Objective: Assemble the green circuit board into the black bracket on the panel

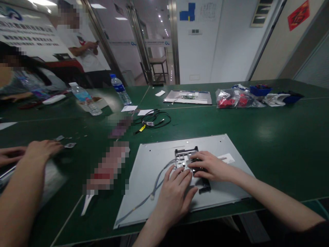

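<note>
A flat light-grey metal panel [151,156], like the back of a display, lies in front of me. On its middle sits a black-edged frame [205,187] with white and metal parts inside. My left hand [176,190] rests on the near side of this frame, fingers stretched forward and thumb apart. From the right, my right hand [212,166] reaches over it with spread fingers touching the dark inner parts. What lies under the fingertips is partly hidden. A bundle of grey wires [155,185] runs from the frame to the panel's lower left corner.
Beyond the panel lie a coiled black cable [164,116], a second panel with a circuit board [189,97], and a plastic bag of red items [235,99]. Water bottles [120,90] stand further left. A co-worker's forearm and hand [41,151] are close on the left.
</note>
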A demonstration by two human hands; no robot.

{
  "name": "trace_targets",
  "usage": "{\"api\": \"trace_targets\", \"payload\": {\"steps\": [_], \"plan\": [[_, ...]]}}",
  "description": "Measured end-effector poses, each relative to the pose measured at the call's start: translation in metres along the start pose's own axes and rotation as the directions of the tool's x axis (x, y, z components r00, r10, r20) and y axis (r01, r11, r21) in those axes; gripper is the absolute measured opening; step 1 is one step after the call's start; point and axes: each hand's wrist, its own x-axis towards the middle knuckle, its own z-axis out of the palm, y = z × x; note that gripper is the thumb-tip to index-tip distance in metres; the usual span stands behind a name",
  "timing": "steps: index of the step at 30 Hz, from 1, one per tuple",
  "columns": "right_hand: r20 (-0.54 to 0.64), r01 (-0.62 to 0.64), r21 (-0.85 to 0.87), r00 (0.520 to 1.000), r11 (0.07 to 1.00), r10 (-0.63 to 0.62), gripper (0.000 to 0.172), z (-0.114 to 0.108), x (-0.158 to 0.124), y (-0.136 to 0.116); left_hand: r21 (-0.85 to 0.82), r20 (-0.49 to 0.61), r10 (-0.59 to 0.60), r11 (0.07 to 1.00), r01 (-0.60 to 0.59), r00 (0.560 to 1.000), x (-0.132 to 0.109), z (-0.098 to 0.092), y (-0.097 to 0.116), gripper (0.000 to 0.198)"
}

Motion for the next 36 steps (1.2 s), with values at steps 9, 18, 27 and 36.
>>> {"api": "trace_targets", "payload": {"steps": [9, 18, 27, 36], "plan": [[0.010, -0.006, 0.011, 1.000, 1.000, 0.006, 0.034, -0.0032, 0.0014, -0.0030, -0.004, 0.049, -0.017, 1.000, 0.017, 0.999, 0.0003, -0.0005, 0.0005, 0.030], [0.019, -0.012, 0.010, 1.000, 1.000, 0.012, 0.035, -0.0051, 0.0016, -0.0048, -0.023, 0.040, -0.014, 1.000, 0.015, 0.999, 0.0002, 0.0016, 0.0006, 0.026], [0.019, -0.006, 0.010, 1.000, 1.000, 0.006, 0.034, -0.0045, 0.0018, -0.0051, -0.053, 0.059, -0.035, 0.998, 0.039, 0.998, 0.0011, -0.0011, 0.0030, 0.020], [0.021, -0.002, 0.011, 1.000, 1.000, 0.002, 0.034, -0.0038, 0.0024, -0.0048, -0.039, 0.051, -0.020, 0.999, 0.022, 0.998, -0.0011, 0.0027, 0.0005, 0.020]]}}
